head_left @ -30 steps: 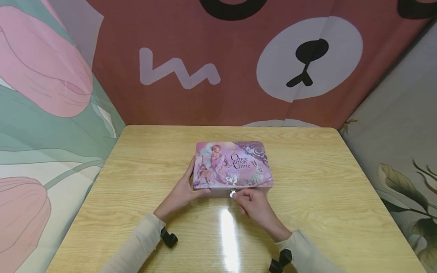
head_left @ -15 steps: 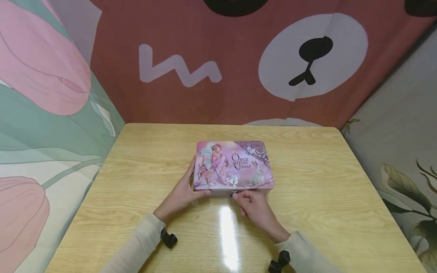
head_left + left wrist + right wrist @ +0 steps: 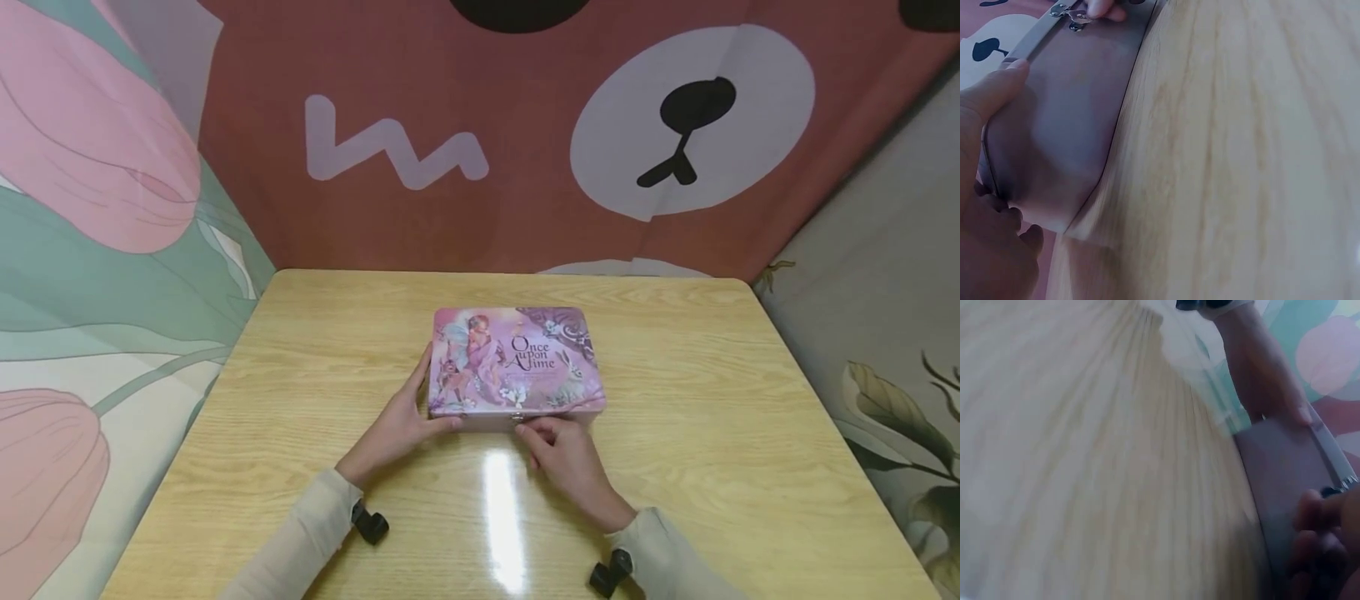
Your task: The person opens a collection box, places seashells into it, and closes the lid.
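A pink tin box [image 3: 517, 362] with a fairy picture and the words "Once upon a Time" lies closed on the table. My left hand [image 3: 393, 429] grips its left end, thumb on the front and fingers round the side. At the middle of the front is a small metal latch [image 3: 1077, 15], its loose end standing out from the wall in the left wrist view. My right hand [image 3: 570, 462] pinches this latch between thumb and curled forefinger. In the right wrist view the right fingers [image 3: 1310, 512] partly hide the latch.
The wooden table [image 3: 322, 350] carries a bright light reflection in front of the box. A brown bear-print cloth [image 3: 420, 225] hangs behind it, with floral cloths at both sides. Black camera mounts [image 3: 371, 525] sit on both wrists.
The shiny latch face, bright at first, has tilted up and out of sight of the head view under the right fingers. The box and left hand stay nearly still.
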The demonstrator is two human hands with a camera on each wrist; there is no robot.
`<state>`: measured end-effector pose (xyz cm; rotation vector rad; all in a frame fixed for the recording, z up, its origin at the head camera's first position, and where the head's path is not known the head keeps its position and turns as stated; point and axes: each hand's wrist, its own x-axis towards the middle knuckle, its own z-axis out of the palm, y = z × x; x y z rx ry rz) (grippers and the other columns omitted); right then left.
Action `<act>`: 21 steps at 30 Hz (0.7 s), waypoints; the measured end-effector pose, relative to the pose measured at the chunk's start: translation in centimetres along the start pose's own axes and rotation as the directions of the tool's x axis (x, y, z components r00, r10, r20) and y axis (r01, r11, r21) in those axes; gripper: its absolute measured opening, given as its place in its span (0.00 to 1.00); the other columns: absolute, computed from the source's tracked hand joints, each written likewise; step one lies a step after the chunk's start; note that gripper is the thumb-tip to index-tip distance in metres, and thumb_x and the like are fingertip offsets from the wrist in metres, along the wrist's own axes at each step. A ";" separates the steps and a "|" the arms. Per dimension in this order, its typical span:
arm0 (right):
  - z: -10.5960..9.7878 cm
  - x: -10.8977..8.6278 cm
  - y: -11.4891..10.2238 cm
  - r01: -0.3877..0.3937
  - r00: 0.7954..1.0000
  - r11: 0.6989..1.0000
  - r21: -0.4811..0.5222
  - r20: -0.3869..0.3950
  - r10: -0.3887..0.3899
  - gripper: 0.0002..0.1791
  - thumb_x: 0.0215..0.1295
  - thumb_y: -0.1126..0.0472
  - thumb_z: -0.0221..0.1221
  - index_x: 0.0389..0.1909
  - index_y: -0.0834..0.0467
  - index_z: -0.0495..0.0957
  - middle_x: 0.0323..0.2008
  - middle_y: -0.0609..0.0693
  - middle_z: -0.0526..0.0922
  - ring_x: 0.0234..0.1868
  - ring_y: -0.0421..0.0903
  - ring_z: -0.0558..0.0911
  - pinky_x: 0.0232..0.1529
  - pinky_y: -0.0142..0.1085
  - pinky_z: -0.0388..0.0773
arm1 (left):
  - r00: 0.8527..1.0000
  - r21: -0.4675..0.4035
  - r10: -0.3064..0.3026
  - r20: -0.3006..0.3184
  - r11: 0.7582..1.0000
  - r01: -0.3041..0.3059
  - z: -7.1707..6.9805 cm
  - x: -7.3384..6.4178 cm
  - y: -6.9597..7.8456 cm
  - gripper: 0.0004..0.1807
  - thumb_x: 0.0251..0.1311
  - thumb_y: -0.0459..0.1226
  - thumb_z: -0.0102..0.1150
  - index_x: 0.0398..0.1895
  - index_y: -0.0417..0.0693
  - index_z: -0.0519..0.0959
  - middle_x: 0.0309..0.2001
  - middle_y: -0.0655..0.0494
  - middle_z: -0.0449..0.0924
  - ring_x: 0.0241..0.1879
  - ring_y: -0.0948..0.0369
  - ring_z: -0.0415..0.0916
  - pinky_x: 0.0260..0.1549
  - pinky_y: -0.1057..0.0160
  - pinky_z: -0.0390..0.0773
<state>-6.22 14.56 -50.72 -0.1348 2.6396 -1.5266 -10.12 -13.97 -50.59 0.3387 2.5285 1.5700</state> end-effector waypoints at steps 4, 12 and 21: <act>-1.7 -0.3 0.7 0.011 1.000 0.996 -0.087 0.016 -0.010 0.08 0.73 0.57 0.68 0.33 0.54 0.90 0.19 0.45 0.84 0.20 0.36 0.77 0.22 0.28 0.73 | 1.000 -0.008 0.003 0.013 1.000 -0.003 0.0 -0.1 0.1 0.73 0.52 0.57 0.82 0.88 0.77 0.33 0.89 0.60 0.37 0.88 0.49 0.40 0.85 0.39 0.48; -7.7 -0.5 1.8 -0.018 0.997 0.971 -0.238 0.069 0.035 0.08 0.73 0.59 0.66 0.35 0.57 0.90 0.25 0.47 0.86 0.25 0.37 0.76 0.25 0.29 0.73 | 1.000 -0.006 0.018 0.022 1.000 -0.018 -0.4 -0.5 0.4 0.72 0.52 0.59 0.81 0.87 0.80 0.32 0.89 0.63 0.36 0.88 0.51 0.39 0.85 0.38 0.48; -12.9 0.4 1.9 0.077 0.982 0.895 -0.439 -0.121 -0.143 0.16 0.79 0.58 0.60 0.57 0.64 0.84 0.42 0.59 0.91 0.37 0.51 0.86 0.35 0.40 0.83 | 0.998 0.158 0.021 0.054 0.987 -0.029 -3.1 -1.0 0.3 0.64 0.62 0.63 0.71 0.88 0.74 0.34 0.89 0.57 0.36 0.88 0.45 0.42 0.84 0.36 0.47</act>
